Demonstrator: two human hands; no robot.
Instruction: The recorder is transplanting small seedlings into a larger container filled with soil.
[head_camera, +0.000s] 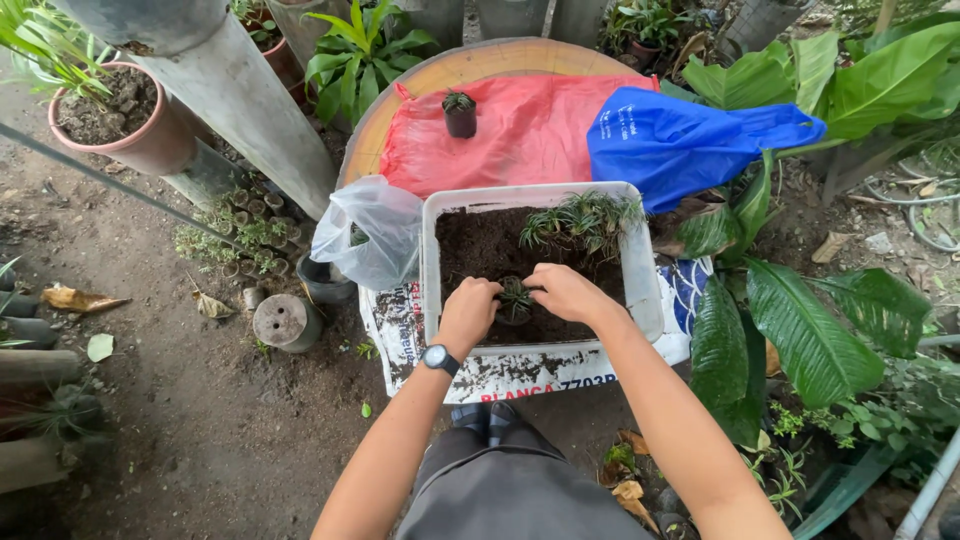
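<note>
A white plastic tub (432, 262) holds dark soil and a clump of small grass-like plants (585, 218) at its far right. Over the soil, my left hand (472, 306) and my right hand (562, 290) press around a small black pot (515, 302) with one little green plant in it. Both hands have their fingers curled against the pot's rim. A black watch sits on my left wrist. Another small black pot with a plant (460, 114) stands on a red bag (510, 130) on the round table behind the tub.
A clear plastic bag (370, 230) lies left of the tub, a blue bag (680, 140) behind right. A printed sack (400, 335) lies under the tub. Several tiny pots (250, 215) sit on bare ground left. Large-leaved plants (810, 330) crowd the right; a terracotta pot (125, 120) stands upper left.
</note>
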